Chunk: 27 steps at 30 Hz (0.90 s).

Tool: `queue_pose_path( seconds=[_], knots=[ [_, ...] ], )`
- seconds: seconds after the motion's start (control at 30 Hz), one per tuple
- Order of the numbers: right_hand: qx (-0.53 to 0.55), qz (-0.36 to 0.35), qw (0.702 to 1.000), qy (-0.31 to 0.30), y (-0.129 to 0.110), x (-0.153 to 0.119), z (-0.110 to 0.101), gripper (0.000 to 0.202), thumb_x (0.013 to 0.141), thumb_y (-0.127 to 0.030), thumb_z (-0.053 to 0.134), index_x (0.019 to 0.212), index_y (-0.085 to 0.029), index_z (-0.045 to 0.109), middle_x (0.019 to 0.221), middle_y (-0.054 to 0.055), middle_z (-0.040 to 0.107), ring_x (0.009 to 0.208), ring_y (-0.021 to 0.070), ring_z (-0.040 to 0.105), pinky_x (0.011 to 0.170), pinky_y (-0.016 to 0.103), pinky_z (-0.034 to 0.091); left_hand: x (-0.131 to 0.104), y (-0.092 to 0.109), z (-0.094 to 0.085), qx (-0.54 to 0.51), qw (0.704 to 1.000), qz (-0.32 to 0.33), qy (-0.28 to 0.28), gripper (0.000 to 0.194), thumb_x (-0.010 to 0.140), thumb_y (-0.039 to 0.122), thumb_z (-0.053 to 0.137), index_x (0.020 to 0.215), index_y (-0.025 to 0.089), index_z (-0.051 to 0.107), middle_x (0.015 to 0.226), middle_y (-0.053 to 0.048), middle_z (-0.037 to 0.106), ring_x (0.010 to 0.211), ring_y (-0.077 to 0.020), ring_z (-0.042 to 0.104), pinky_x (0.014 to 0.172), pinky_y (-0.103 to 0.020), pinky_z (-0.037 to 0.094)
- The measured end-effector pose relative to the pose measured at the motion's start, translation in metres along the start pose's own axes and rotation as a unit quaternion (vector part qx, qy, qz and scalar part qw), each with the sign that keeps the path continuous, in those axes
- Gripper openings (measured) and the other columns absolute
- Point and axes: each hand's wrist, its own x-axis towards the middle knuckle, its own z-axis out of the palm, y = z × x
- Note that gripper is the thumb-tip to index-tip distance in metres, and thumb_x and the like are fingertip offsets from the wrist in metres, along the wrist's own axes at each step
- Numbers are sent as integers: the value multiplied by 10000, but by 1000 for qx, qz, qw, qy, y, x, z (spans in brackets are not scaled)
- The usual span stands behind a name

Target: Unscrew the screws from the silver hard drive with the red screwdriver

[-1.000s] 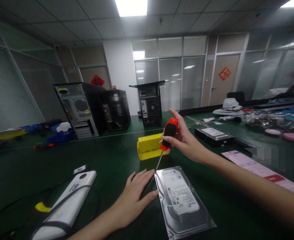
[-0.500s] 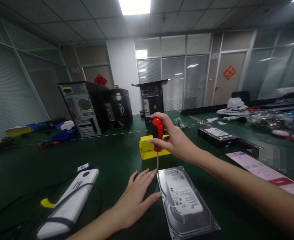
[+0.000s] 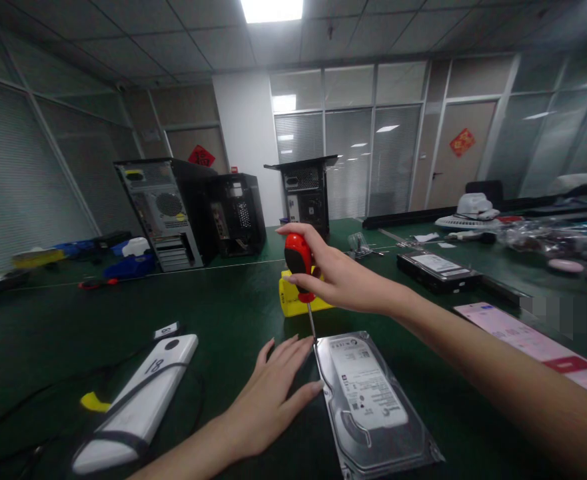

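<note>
The hard drive (image 3: pixel 368 400) lies label up, just to the right of my left hand (image 3: pixel 273 390) and nearer to me than my right hand (image 3: pixel 330 273). My hands are apart: the left is spread low with nothing in its grip, its fingertips at the drive's far left corner and its thumb tip at the left edge. My right is closed around the red and black handle of a screwdriver (image 3: pixel 298 257), whose shaft slants down to that same corner; I cannot tell whether the tip sits in a screw.

All this is on a dark green table (image 3: pixel 233 293) in an office-like room, with a white column (image 3: pixel 246 133), glass partitions (image 3: pixel 346 160) and a bright ceiling light (image 3: pixel 272 9).

Directly behind my right hand stands a yellow container (image 3: pixel 290 300), partly hidden by my fingers and the screwdriver. To the left, a white device (image 3: pixel 143 407) marked 18 lies with a black strap across it. To the right are a phone (image 3: pixel 523 350) with a pink screen and, farther off, a second hard drive (image 3: pixel 438 270). Three black computer cases (image 3: pixel 193 213) stand toward the far side.
</note>
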Motion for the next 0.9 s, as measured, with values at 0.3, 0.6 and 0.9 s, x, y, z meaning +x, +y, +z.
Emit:
queue_pose_path(
  seconds=[0.3,0.6,0.9],
  knots=[
    [42,124,989,63,23,-6,-17,493,795,-381,564,1184,-253,289,920,18,430,665,117,538,588,320,519,0,1,-2,-9,1000,-3,-7,590,898,568,306,1404,268,262,1455,-34,310,1345,-257,236,1106,-520,102],
    [-15,120,990,76,11,-5,-10,448,838,-315,504,1233,-245,303,836,9,446,637,118,525,614,331,509,0,4,-4,-7,1000,-11,-19,598,900,572,292,1407,259,251,1460,-36,298,1350,-251,222,1107,-524,89],
    [53,112,992,36,16,1,-16,495,861,-249,465,1311,-264,261,929,28,468,747,142,539,722,370,524,1,0,-1,6,1000,-3,-5,590,900,563,308,1402,256,266,1449,-46,319,1341,-263,246,1099,-540,118]
  ],
)
